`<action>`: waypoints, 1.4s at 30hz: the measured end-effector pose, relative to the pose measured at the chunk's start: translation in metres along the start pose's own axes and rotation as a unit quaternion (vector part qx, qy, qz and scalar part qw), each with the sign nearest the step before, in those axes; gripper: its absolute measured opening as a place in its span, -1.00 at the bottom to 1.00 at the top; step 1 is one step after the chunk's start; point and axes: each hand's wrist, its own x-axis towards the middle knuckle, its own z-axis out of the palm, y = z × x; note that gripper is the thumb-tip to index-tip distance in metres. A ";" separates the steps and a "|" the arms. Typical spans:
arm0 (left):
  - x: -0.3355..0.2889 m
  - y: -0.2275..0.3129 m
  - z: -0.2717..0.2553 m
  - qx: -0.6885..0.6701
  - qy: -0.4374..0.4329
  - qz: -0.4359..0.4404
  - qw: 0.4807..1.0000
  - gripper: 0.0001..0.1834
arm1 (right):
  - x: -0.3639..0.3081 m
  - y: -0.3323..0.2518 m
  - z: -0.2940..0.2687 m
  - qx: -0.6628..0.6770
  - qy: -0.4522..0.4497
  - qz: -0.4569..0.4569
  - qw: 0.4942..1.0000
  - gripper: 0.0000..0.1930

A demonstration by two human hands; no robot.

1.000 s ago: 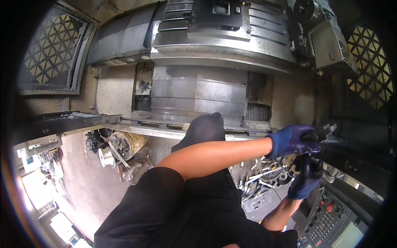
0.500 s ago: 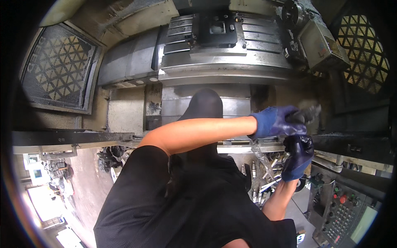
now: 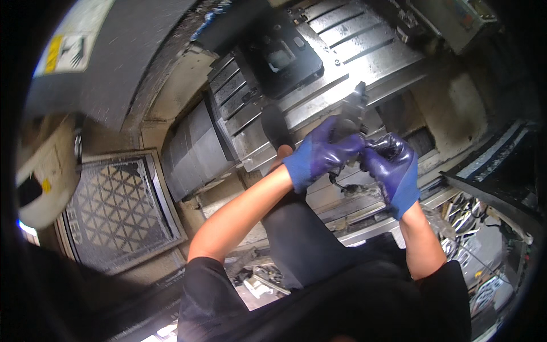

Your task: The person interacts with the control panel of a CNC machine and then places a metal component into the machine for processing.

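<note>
My left hand (image 3: 326,149), in a blue and purple coated glove, is closed around a dark grey cylindrical tool (image 3: 354,107) that narrows to a tip and points away from me. Its exact kind is blurred. Close against it, my right hand (image 3: 393,162) in a matching glove has its fingers bent and pinched together at the tool's near end. Whatever lies between those fingertips is hidden. Both hands are raised in front of the slotted machine table (image 3: 356,40). A black rectangular block (image 3: 307,73) with a square recess sits on that table.
A metal sheet cover (image 3: 191,145) adjoins the table on the left. Beyond it stands a grid-patterned panel (image 3: 122,205). A grey box (image 3: 456,20) hangs at the far right. Several metal tools and parts lie at the lower right.
My view has turned and shifted left. Both hands have come from the right side to in front of the machine table, with the dark tool still in my left hand.
</note>
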 end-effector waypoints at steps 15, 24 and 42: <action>0.135 -0.120 -0.144 -0.105 -0.043 -0.184 0.976 -0.33 | 0.164 0.137 0.033 -0.056 0.012 0.052 0.997 -0.88; 0.127 -0.155 -0.181 -0.190 -0.059 -0.193 0.961 -0.34 | 0.173 0.169 0.050 -0.025 -0.055 0.015 0.998 -0.92; 0.109 -0.161 -0.183 -0.228 -0.009 -0.140 0.964 -0.09 | 0.167 0.178 0.058 -0.132 -0.131 -0.063 0.981 -0.89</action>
